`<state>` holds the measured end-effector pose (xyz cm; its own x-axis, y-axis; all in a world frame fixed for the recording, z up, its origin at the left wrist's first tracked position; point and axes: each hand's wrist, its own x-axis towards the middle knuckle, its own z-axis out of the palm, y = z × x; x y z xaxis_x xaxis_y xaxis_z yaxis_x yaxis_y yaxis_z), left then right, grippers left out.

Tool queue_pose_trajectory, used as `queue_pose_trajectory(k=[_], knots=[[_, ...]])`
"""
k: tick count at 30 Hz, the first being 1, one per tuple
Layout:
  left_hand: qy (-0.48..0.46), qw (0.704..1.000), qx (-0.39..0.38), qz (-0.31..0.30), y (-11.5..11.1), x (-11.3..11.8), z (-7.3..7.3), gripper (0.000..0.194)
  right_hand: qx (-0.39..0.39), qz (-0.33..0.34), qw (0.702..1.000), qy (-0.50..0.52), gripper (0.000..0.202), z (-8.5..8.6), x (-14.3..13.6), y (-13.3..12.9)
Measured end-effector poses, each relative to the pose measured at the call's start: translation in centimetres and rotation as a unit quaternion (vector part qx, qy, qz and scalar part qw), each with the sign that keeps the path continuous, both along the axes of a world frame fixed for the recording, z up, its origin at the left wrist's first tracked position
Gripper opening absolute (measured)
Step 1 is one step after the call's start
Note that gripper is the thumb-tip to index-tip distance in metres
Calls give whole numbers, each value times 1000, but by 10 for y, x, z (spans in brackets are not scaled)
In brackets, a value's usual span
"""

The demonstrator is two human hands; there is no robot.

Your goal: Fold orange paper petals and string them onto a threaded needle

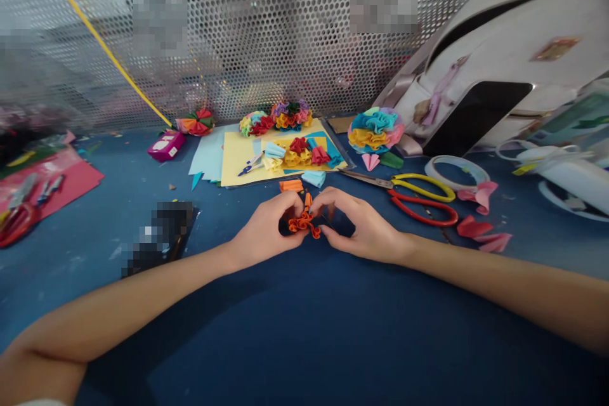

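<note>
Both hands meet over the blue table around a small ruffled orange paper flower point(301, 222). My left hand point(269, 222) pinches its left side between thumb and fingers. My right hand point(364, 223) curls in from the other side, thumb and fingertips at the flower's right edge; a thin dark item shows by these fingers, too small to name. A folded orange paper piece point(290, 186) lies just beyond the hands, beside a light blue folded piece point(313, 178). Farther back, yellow sheets point(233, 155) carry several folded paper pieces in red, yellow and blue.
Scissors with yellow and red handles point(421, 193) lie right of my hands, near a tape roll point(457, 172). A phone point(478, 115) leans on a pale backpack point(514, 32). Finished paper balls point(375, 130) sit along the perforated metal screen point(266, 32). More scissors point(19, 209) are at left.
</note>
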<state>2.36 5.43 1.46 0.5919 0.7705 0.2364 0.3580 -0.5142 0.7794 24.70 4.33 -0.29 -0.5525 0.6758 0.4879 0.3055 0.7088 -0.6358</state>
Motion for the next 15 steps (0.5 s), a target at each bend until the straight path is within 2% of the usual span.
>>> queue_pose_trajectory(k=[4, 10, 15], knots=[[-10, 1000, 4, 7, 1, 0, 0, 20, -6, 16, 1000, -22, 38, 0, 1, 0], [-7, 1000, -1, -12, 0, 0, 1, 19, -19, 9, 1000, -10, 22, 0, 1, 1], [-1, 1000, 27, -11, 0, -2, 3, 17, -32, -1, 999, 14, 21, 0, -1, 3]])
